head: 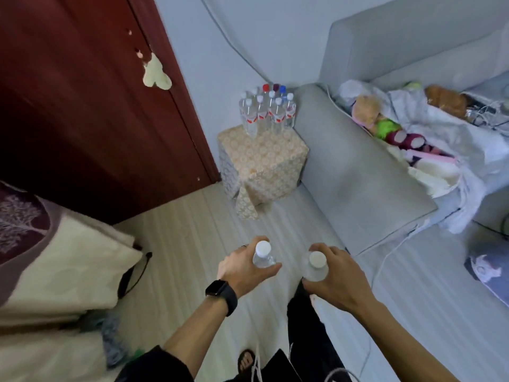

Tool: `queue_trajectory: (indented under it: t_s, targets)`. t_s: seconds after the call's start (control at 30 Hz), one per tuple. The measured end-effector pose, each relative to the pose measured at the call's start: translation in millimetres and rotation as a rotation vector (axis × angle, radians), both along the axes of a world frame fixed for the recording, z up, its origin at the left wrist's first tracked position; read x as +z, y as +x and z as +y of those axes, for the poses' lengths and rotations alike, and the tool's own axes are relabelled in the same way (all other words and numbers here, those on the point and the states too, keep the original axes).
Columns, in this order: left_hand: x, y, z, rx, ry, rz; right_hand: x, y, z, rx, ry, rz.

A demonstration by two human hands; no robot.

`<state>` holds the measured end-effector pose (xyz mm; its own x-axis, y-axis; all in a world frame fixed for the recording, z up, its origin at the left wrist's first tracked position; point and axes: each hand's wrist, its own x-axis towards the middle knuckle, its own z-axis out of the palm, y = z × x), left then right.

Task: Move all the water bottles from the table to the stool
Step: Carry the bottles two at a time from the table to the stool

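My left hand (242, 267), with a black watch on the wrist, grips a clear water bottle (263, 255) with a white cap, held upright. In my right hand (334, 274) is a second clear bottle (316, 267), also white-capped and upright. Both hands hang over the floor, side by side, well short of the stool (261, 161). The stool is a cube under a yellow patterned cloth, standing between the door and the sofa. Several water bottles (265, 111) with red labels stand packed at its far edge. The table is out of view.
A dark red door (91, 106) fills the left. A grey sofa (366, 175) runs along the right, with plush toys and white cloth (407, 133) piled on it. Cushions (55, 257) lie at the lower left. My sandalled foot (246, 361) stands on the pale plank floor.
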<state>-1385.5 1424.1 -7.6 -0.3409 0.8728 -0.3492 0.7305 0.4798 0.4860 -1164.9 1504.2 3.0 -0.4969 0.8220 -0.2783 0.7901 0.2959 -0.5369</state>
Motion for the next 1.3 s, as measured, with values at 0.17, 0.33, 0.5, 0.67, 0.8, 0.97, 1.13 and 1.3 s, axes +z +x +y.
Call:
queue_trajectory:
  t_s: [0.17, 0.33, 0.5, 0.67, 0.8, 0.97, 1.13, 1.3]
  targets:
    - [-14, -14, 110, 0.049, -0.034, -0.038, -12, -16, 124, 0.070, -0.044, -0.013]
    - [-21, -26, 197, 0.148, -0.062, -0.105, -4, -38, 240, 0.171, -0.074, -0.027]
    - [-35, -50, 267, 0.272, -0.039, -0.189, -8, -75, 331, 0.220, -0.022, -0.054]
    - [-67, -92, 339, 0.335, -0.014, -0.349, -27, -131, 412, 0.288, 0.012, -0.120]
    - [-85, -133, 400, 0.395, -0.009, -0.451, -39, -180, 473, 0.267, -0.061, -0.137]
    - [-104, -178, 467, 0.450, -0.074, -0.543, -53, -234, 535, 0.230, -0.177, -0.127]
    - [-130, -202, 517, 0.435, -0.161, -0.506, -86, -267, 575, 0.157, -0.274, -0.139]
    - [-167, -217, 540, 0.537, -0.241, -0.425, -144, -290, 601, 0.189, -0.333, -0.162]
